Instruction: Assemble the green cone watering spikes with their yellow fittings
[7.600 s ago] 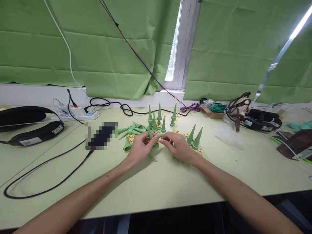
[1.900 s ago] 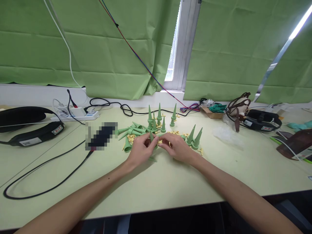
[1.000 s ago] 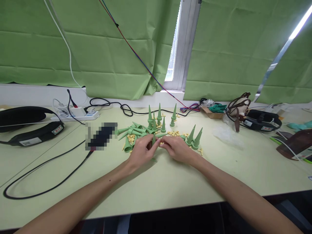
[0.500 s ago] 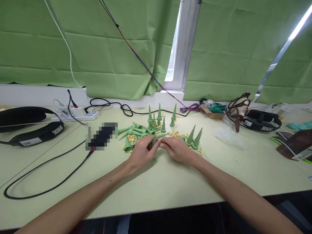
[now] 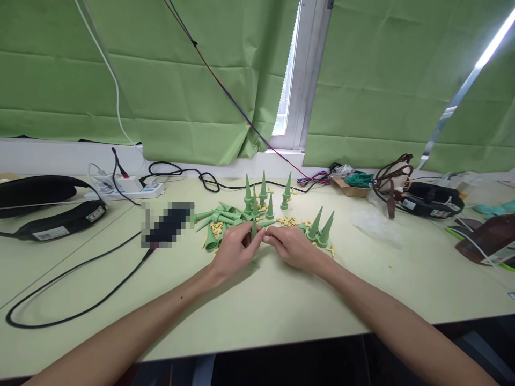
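Note:
My left hand (image 5: 237,246) is closed around a green plastic spike (image 5: 254,231), held point up. Fingertips of my right hand (image 5: 289,245) are pinched together against the spike's side, at a small yellow piece mostly hidden by the fingers. Left of them lies a heap of loose green spikes (image 5: 225,215), with yellow T-shaped pieces (image 5: 217,230) among them. More yellow pieces (image 5: 286,220) are scattered behind my right hand. Several green spikes (image 5: 263,187) stand upright at the back, and two others (image 5: 325,230) stand beside my right wrist.
On the left are a blurred-out phone (image 5: 168,225) with a looped black cable (image 5: 76,325), a power strip (image 5: 153,191) and a black headband-like device (image 5: 60,222). To the right lie a clear plastic bag (image 5: 376,225), a cardboard box (image 5: 350,187) and a brown bottle (image 5: 483,241).
Both hands stay almost in place. The spike in my left hand has shifted or tilted very slightly; otherwise the view is nearly the same.

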Demonstrator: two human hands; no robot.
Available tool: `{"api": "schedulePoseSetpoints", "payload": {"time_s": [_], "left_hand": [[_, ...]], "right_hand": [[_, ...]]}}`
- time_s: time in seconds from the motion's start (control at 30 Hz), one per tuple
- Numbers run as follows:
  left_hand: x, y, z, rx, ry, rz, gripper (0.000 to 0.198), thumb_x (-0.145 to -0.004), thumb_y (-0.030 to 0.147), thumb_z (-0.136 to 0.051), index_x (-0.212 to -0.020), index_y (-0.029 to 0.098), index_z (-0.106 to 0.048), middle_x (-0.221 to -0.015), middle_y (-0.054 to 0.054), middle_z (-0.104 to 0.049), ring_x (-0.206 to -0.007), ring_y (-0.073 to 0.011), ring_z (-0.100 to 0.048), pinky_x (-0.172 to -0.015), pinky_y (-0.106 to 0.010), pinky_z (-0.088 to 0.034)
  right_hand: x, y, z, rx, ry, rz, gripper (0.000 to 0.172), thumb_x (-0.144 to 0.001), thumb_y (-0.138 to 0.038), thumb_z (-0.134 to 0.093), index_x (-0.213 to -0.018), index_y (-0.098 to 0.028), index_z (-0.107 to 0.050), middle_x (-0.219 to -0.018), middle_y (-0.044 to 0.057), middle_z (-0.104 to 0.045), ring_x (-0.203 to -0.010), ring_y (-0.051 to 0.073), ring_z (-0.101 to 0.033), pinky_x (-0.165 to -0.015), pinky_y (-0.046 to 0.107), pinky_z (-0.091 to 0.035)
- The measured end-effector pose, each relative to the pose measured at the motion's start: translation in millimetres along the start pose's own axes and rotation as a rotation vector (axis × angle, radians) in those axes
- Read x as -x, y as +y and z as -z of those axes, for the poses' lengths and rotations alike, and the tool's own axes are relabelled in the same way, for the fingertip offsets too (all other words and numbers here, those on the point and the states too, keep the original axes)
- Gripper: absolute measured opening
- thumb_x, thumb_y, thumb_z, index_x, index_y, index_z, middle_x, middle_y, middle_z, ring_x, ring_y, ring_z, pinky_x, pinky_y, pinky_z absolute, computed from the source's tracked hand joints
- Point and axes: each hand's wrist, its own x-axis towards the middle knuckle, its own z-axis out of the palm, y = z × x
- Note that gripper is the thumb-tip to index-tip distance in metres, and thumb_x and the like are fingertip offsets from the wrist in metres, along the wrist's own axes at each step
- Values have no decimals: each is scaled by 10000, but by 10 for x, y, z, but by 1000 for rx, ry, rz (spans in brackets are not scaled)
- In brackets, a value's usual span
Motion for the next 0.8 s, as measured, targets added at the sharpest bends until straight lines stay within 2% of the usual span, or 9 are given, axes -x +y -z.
{"api": "schedulePoseSetpoints", "payload": {"time_s": [0.23,0.4,0.5,0.63,0.73,0.8], "left_hand": [[-34,20,26,76,3,87,341,-918,421,-531,-698,165,-582,-524,39,-450,-483,-99,-380,-490,-249,-317],[-45,1,20,157,-9,173,346,-914,451,-529,-732,164,-597,-520,44,-423,-476,-100,-351,-462,-245,-283],[-30,-15,-4,134,-71,119,318,-926,425,-519,-757,169,-600,-536,43,-445,-493,-102,-375,-481,-242,-294],[-3,5,-22,80,-134,34,315,-921,369,-522,-675,172,-507,-534,52,-422,-493,-92,-367,-492,-236,-291],[6,44,-13,111,-204,34,147,-909,291,-514,-841,178,-578,-567,63,-445,-497,-90,-380,-500,-227,-303],[10,62,-7,143,-227,42,137,-897,255,-513,-989,190,-592,-590,68,-468,-498,-90,-398,-503,-223,-312]], "right_hand": [[-12,-29,23,-55,50,-25,294,-1014,-287,-429,-760,-190,-541,-669,-8,-569,-595,124,-487,-579,251,-328],[-32,-78,55,-151,269,-51,199,-995,-287,-472,-914,-177,-617,-710,4,-626,-597,118,-523,-610,247,-394],[-36,-106,67,-176,379,-41,192,-986,-280,-477,-921,-172,-622,-767,26,-656,-604,118,-538,-612,247,-423],[-28,-119,54,-195,375,16,165,-970,-295,-509,-948,-174,-619,-754,24,-642,-606,120,-534,-614,251,-445],[-21,-121,37,-207,351,48,148,-959,-295,-528,-978,-176,-613,-756,23,-628,-611,124,-523,-612,258,-450],[-16,-128,31,-219,343,58,134,-956,-282,-531,-976,-179,-614,-776,30,-632,-636,130,-536,-616,262,-452]]}}
